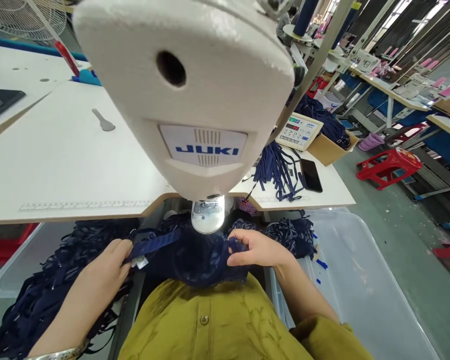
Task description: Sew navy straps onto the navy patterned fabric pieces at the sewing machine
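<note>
Machine head (pixel 194 105) at 12 blocks our view of table (pixel 70 150); box (pixel 324 151) at 2 has navy cloth (pixel 324 119), clear tub (pixel 363 285) at 4 blue scraps (pixel 321 263). At 6 we've navy garment (pixel 198 257): L hand (pixel 108 265) closed on its strap (pixel 153 245), R hand (pixel 258 247) pinching its edge.

A dark navy lace garment (pixel 198 257) — partly sheer, softly crumpled — spreads just below the white sewing machine (pixel 187 107), its flat band (pixel 155 244) slanting out left of the machine.
</note>
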`<action>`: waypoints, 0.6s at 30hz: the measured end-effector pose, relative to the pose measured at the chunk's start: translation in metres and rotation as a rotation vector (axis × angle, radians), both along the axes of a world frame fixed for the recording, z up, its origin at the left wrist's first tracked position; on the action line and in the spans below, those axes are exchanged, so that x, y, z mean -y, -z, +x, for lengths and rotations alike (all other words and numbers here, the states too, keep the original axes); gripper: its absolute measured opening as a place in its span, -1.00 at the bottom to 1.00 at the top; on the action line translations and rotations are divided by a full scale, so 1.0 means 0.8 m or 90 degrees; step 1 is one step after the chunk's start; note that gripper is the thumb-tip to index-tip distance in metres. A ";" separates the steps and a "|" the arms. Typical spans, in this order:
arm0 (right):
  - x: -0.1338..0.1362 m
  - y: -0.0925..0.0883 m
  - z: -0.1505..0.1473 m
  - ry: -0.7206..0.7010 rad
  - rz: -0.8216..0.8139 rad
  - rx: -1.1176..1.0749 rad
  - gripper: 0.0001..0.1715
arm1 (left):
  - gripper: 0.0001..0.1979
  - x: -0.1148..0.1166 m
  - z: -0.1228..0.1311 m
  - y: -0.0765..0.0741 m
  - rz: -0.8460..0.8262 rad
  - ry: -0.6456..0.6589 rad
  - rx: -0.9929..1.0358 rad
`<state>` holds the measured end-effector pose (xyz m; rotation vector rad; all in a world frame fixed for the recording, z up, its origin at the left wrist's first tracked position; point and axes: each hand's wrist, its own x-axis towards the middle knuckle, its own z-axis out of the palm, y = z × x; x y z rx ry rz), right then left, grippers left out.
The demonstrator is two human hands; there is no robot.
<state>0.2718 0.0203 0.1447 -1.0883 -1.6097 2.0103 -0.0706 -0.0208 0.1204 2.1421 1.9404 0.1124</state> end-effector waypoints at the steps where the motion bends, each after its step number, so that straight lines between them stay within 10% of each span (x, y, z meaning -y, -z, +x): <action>1: 0.001 -0.003 -0.002 0.000 0.000 -0.002 -0.67 | -0.82 0.000 0.001 -0.001 -0.008 0.001 -0.001; 18: 0.006 0.028 -0.004 0.075 -0.067 -0.177 -0.62 | -0.84 0.005 -0.020 -0.008 0.059 -0.059 -0.046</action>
